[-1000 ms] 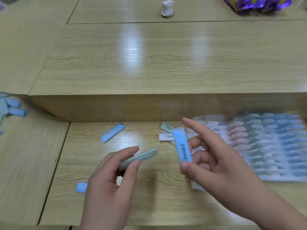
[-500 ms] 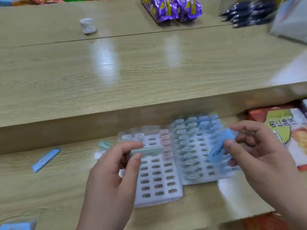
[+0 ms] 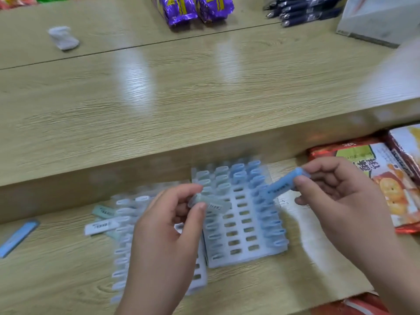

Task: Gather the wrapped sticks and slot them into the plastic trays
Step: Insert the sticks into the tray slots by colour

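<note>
Two white plastic trays lie side by side on the lower wooden shelf: the right tray has blue and pale sticks slotted along its top and right rows, the left tray is partly behind my left hand. My left hand pinches a pale green wrapped stick above the gap between the trays. My right hand pinches a blue wrapped stick, tilted down toward the right tray's right column. Loose sticks lie to the left: a green one, a white one and a blue one.
A raised wooden counter runs behind the trays. Snack packets lie at the right. Purple packets, dark pens, a grey box and a crumpled white wad sit at the back.
The view swung right, bringing the trays to the centre. My right hand carried the blue stick rightward and tilted it over the right tray; my left hand keeps the green stick.
</note>
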`<action>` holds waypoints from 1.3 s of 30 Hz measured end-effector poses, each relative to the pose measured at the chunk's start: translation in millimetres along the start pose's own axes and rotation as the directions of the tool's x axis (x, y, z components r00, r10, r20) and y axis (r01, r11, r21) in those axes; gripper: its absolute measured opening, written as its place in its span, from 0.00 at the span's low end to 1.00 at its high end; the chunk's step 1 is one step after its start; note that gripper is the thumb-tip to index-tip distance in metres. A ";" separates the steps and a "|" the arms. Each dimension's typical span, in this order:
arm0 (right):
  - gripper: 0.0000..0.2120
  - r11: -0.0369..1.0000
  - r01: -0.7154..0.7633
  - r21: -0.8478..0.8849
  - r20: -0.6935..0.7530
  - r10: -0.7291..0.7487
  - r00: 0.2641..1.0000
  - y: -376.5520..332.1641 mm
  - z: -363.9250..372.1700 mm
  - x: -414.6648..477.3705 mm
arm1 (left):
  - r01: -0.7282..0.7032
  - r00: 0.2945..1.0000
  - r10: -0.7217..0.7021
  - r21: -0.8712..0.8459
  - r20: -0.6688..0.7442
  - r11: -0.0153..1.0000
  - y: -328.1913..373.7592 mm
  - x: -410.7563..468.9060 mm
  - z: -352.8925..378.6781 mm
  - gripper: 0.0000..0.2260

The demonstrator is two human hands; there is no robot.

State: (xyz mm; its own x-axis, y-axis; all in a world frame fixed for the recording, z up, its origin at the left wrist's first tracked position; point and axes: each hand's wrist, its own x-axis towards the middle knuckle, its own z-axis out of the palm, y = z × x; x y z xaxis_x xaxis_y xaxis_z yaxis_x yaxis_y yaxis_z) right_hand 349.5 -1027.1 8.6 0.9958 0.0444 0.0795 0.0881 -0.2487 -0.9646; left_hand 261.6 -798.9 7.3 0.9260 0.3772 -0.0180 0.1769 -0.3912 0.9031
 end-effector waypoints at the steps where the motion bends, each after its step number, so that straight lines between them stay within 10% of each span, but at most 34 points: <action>1: 0.09 1.000 0.006 0.011 0.004 -0.006 1.000 1.4 1.4 1.6 | 0.002 1.000 -0.002 0.006 -0.003 1.000 0.9 0.2 2.0 0.12; 13: 0.05 0.843 0.316 -0.436 0.262 -0.216 0.940 15.1 41.5 29.0 | -0.136 0.989 0.145 0.173 -0.040 0.975 3.4 20.4 27.6 0.11; 29: 0.03 0.538 0.638 -0.551 0.537 -0.356 0.765 7.7 34.9 38.6 | -0.291 0.951 0.305 0.504 0.056 0.813 5.2 33.2 34.6 0.10; 39: 0.02 0.529 0.591 -0.610 0.440 -0.394 0.807 18.8 38.9 29.0 | -0.456 0.879 0.456 0.533 0.142 0.712 -8.7 34.7 28.0 0.05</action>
State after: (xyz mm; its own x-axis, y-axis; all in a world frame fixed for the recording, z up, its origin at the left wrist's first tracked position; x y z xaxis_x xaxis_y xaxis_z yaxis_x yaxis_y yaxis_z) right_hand 379.2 -992.8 -17.0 0.7586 0.5599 0.3332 0.6489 -0.6950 -0.3096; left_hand 301.5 -805.9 -13.2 0.9415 0.0338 0.3352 -0.1183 -0.8985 0.4228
